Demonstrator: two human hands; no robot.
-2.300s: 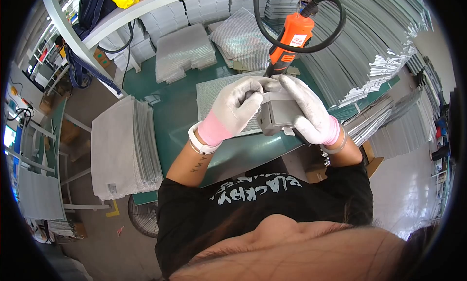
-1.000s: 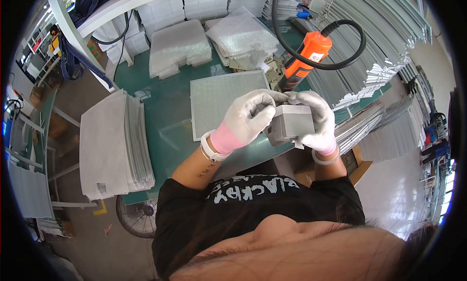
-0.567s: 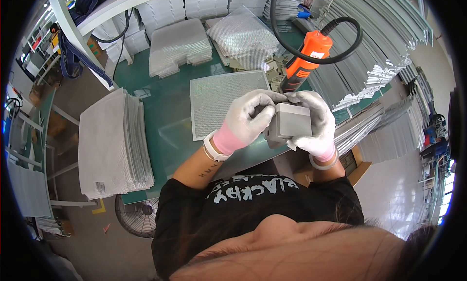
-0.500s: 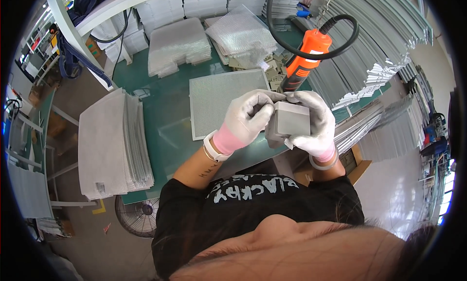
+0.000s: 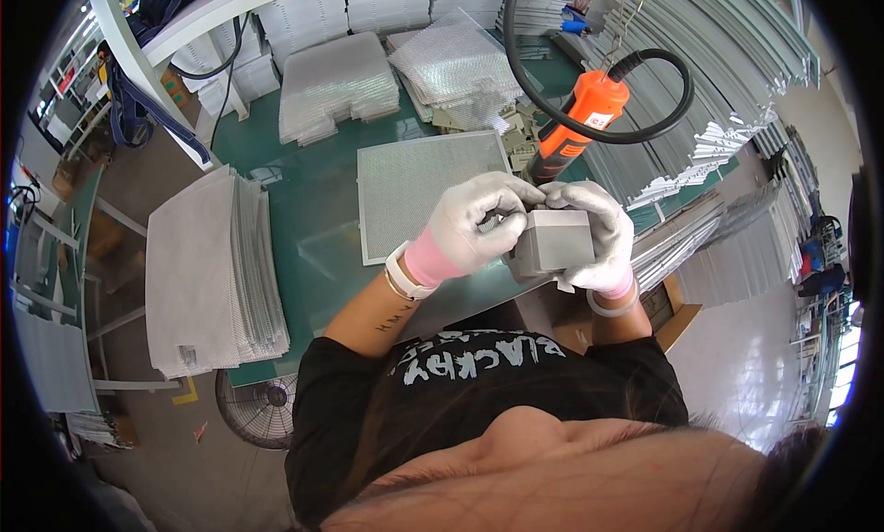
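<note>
A small grey box-shaped piece (image 5: 562,245) is held up in front of my chest at the table's near edge. My right hand (image 5: 606,233), in a white glove with a pink cuff, wraps round its right side. My left hand (image 5: 474,226), gloved alike, is closed with thumb and fingers pinched at the box's far left corner. What those fingertips hold, if anything, is hidden. Just beyond both hands hangs an orange and black power screwdriver (image 5: 578,122), its lower end close to the fingertips. A flat grey mesh panel (image 5: 405,196) lies on the table left of the box.
On the green table (image 5: 313,210) a tall stack of grey sheets (image 5: 198,274) stands at left. Bubble-wrapped stacks (image 5: 336,85) and small beige parts (image 5: 520,136) lie farther back. Long metal strips (image 5: 681,99) fill the right side. A cardboard box (image 5: 677,325) and a fan (image 5: 262,408) are below.
The grey box has shifted slightly right and tilted a little in my hands. My left hand has moved slightly right with it. The hanging screwdriver has swung slightly and sits lower.
</note>
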